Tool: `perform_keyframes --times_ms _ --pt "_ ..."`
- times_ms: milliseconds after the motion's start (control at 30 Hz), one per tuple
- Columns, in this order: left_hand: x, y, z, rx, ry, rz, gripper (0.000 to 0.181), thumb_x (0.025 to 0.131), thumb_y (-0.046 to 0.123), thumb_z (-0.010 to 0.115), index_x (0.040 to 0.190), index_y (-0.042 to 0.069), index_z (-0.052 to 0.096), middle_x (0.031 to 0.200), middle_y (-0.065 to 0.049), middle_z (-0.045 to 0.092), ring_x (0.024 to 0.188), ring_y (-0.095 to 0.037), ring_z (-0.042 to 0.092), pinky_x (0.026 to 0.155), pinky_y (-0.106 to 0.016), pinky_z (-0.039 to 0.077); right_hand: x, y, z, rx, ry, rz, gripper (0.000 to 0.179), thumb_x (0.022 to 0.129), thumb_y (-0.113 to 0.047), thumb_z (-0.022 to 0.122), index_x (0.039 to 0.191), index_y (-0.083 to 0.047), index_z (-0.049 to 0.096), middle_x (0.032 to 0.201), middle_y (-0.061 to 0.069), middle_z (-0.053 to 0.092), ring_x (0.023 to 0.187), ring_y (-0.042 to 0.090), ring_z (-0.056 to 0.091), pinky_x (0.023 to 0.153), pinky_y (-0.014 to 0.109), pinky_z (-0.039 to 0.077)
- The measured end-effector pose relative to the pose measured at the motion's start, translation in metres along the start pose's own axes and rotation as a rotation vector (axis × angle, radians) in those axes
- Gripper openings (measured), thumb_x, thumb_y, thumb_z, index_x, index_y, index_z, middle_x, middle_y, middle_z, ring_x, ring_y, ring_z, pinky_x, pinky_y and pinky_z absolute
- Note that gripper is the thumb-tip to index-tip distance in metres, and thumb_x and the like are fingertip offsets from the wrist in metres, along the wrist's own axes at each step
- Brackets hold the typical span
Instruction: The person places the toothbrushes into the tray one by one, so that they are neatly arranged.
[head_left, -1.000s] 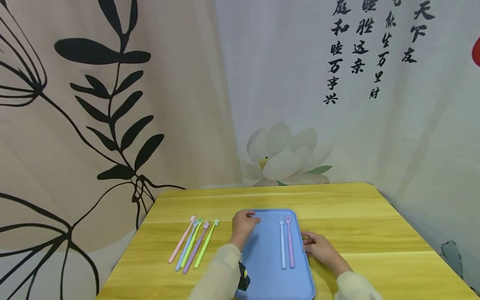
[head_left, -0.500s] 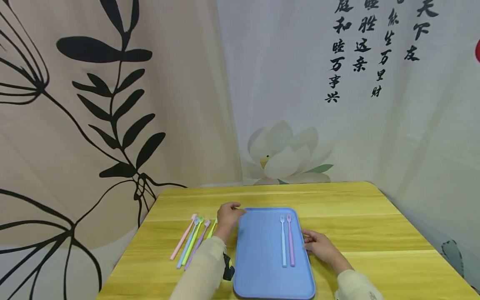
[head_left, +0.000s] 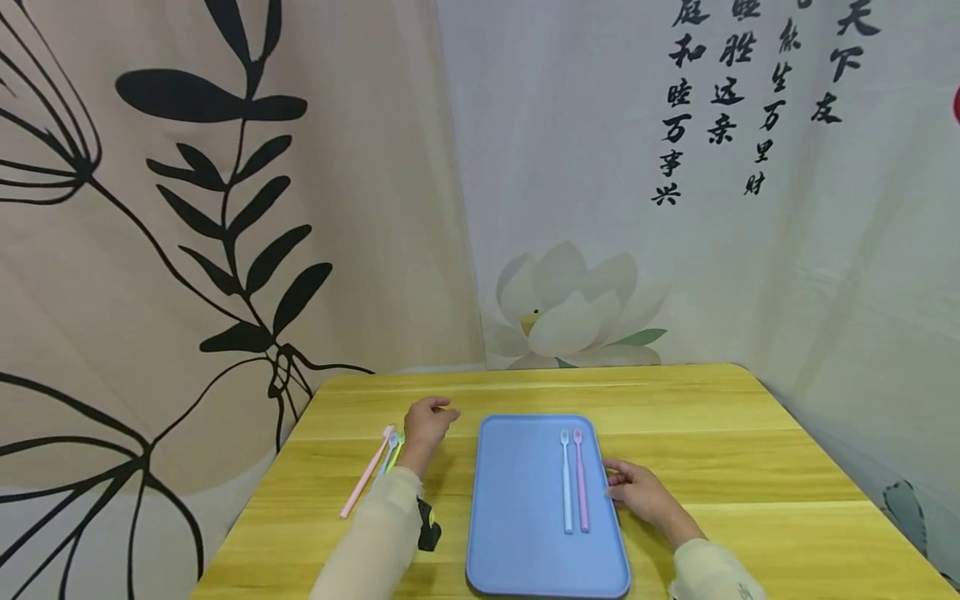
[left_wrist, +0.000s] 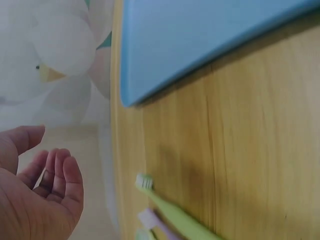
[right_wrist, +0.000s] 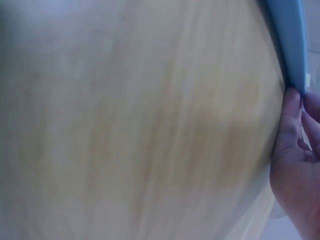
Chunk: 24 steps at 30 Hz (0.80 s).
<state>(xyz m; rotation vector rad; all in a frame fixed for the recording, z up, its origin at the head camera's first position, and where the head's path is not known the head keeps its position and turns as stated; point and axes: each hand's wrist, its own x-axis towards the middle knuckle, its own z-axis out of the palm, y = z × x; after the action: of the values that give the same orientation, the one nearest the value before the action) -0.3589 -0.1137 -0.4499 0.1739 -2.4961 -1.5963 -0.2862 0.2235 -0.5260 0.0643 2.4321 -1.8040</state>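
Left hand (head_left: 427,429): loose, empty — seemingly after slim pastel toothbrushes (head_left: 367,473), lower left; next calls for a pinch.
Right hand (head_left: 643,493): pinching the blue rectangular tray (head_left: 517,508).

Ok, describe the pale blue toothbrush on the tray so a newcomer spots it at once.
On the yellow wood-grain table, find the blue rectangular tray. In its right half, heads at the far end, lie the pale blue toothbrush and the pinkish-purple toothbrush, side by side. Yours is the left one, farther from the right hand.
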Motion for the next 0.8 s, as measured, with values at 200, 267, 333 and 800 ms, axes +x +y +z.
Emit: perform_keyframes --times_ms 200,267,333,800 --pt "0.006 -0.006 -0.018 -0.012 0.006 0.005 0.03 0.082 0.018 0.067 0.109 0.007 0.063 0.089 -0.008 0.056 0.073 -0.021 0.055 0.058 -0.029 0.045 -0.001 0.001 -0.001 -0.01 -0.001 -0.004 0.046 0.081 0.007 0.054 0.126 0.005 0.047 0.092 0.014 0.05 0.082 0.022 0.051 0.07 0.035 0.05" --pt "0.008 -0.009 -0.024 -0.009 0.011 0.004 0.031 0.082 0.018 0.067 0.11 0.006 0.063 0.091 -0.009 0.056 0.073 -0.021 0.055 0.058 -0.029 0.045 0.0 0.001 -0.001 -0.008 -0.002 -0.004 0.046 0.081 0.007 0.054 0.127 0.005 0.047 0.092 0.014 0.05 0.082 0.022 0.052 0.07 0.035 0.05" --pt "0.011 -0.011 -0.031 0.003 0.023 0.003 0.032 0.082 0.018 0.067 0.11 0.006 0.063 0.092 -0.009 0.056 0.074 -0.02 0.054 0.06 -0.029 0.045 0.0 0.002 -0.001 -0.006 -0.003 -0.003 0.046 0.081 0.007 0.054 0.127 0.005 0.047 0.093 0.014 0.05 0.082 0.022 0.052 0.07 0.035 0.05" --pt "0.013 -0.033 -0.085 0.059 0.073 -0.023 0.037 0.084 0.022 0.065 0.116 0.005 0.06 0.11 -0.014 0.054 0.098 -0.028 0.049 0.079 -0.041 0.043 -0.001 0.0 0.0 -0.008 0.006 0.004 0.046 0.081 0.007 0.054 0.126 0.006 0.047 0.093 0.015 0.051 0.081 0.022 0.052 0.07 0.035 0.05"
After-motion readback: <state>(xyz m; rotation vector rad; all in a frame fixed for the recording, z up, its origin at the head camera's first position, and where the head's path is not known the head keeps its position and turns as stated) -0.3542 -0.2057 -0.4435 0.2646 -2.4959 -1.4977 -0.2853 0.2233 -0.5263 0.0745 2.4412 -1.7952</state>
